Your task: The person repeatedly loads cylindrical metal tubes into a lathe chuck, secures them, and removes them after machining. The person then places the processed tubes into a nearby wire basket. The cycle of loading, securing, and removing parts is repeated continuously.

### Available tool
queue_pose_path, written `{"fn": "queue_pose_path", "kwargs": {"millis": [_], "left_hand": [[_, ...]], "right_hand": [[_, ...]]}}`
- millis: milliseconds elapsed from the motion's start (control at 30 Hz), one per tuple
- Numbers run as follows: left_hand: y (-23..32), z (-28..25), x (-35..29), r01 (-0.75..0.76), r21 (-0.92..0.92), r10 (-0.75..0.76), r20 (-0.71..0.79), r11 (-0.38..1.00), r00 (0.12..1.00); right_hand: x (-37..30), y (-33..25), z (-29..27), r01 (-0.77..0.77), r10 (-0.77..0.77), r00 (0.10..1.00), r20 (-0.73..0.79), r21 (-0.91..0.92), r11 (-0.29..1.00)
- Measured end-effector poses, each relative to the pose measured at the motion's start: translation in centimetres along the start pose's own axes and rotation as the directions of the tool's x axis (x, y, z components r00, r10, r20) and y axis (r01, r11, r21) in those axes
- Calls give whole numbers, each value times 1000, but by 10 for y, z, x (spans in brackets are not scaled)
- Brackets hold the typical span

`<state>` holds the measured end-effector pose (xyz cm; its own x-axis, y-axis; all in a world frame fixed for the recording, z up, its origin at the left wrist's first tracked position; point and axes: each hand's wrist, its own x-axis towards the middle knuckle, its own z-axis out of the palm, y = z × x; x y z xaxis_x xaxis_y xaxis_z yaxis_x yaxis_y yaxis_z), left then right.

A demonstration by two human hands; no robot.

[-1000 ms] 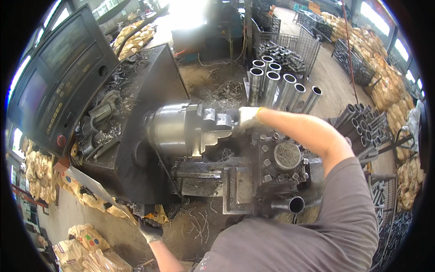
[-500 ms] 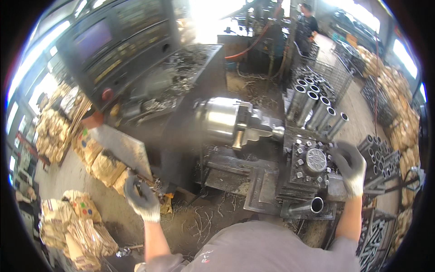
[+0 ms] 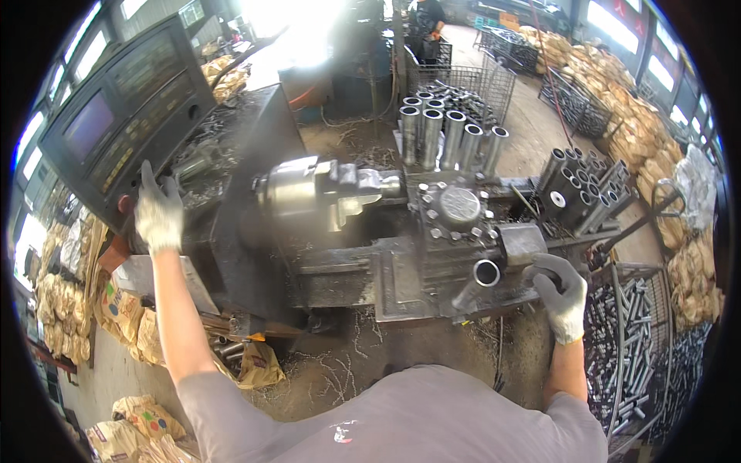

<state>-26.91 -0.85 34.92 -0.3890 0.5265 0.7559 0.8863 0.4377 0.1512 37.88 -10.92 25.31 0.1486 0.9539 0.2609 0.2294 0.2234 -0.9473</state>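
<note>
My left hand [image 3: 160, 210], in a grey and white work glove, is raised beside the lathe's control panel [image 3: 123, 127]. Its fingers stretch upward, nearest the panel's lower right part, and nothing shows in them. My right hand [image 3: 561, 297], gloved alike, hovers at the near right of the tool post [image 3: 457, 208]. Its fingers are loosely bent, with a gap to the thumb and no object visible between them. Between my hands the shiny lathe chuck [image 3: 297, 193] faces the tool post. A short steel tube [image 3: 476, 284] leans on the carriage in front of the post.
Upright steel tubes [image 3: 432, 135] stand in rows behind the tool post, with more tubes [image 3: 583, 185] to the right. A wire basket [image 3: 625, 347] of metal parts sits at my right. Paper sacks [image 3: 123, 309] lie at left. Another person [image 3: 427, 31] stands far back.
My left hand has risen from low beside the machine to the control panel, its fingers straightening. My view has shifted rightward, and the right hand now sits lower, nearer the carriage's front.
</note>
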Motion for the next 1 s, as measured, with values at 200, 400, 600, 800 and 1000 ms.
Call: {"fn": "queue_pose_path", "kwargs": {"millis": [200,400,600,800,1000], "left_hand": [[105,-36,-288,-76,-641,326,281,764,902],[-23,-28,-659,658,323,-511,853,681,110],[-86,-185,-937,230,474,-420,873,850,-249],[-28,-247,-997,897,379,-706,570,-228,-420],[36,-337,-976,967,155,-865,434,-202,-251]], "right_hand": [[-4,60,-30,-147,146,989,28,64,987],[21,106,-19,-133,134,954,269,-22,991],[30,145,37,151,70,819,570,-331,932],[-46,111,104,56,-46,691,721,11,998],[-230,61,210,301,-296,149,944,242,922]]}}
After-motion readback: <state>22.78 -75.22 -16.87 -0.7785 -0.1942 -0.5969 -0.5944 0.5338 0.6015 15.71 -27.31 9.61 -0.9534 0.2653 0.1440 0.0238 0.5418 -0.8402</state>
